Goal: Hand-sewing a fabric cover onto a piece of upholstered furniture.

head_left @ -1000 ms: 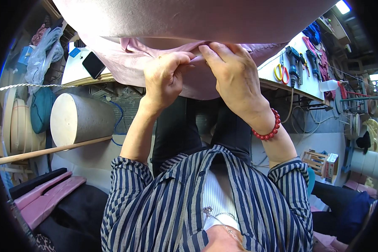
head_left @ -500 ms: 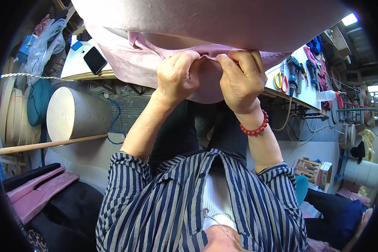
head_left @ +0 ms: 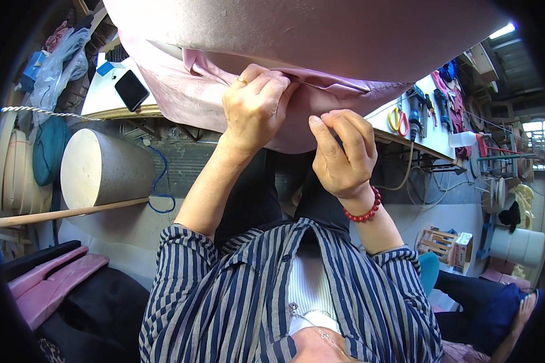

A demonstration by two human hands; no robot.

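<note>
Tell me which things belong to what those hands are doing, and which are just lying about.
Seem in use:
pale-pink fabric, held by the left hand
large, smooth, curved pink form next to it

Seem just lying about:
flat, black, rectangular phone
scissors with red and yellow handles
big, pale cylinder

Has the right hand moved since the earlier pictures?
Yes: judged against the red-and-yellow-handled scissors, the right hand has drawn back toward the striped shirt, lower in the view.

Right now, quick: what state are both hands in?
Left hand: closed, holding pink cloth.
Right hand: half-curled, no cloth gripped; whether it pinches something small cannot be told.
</note>
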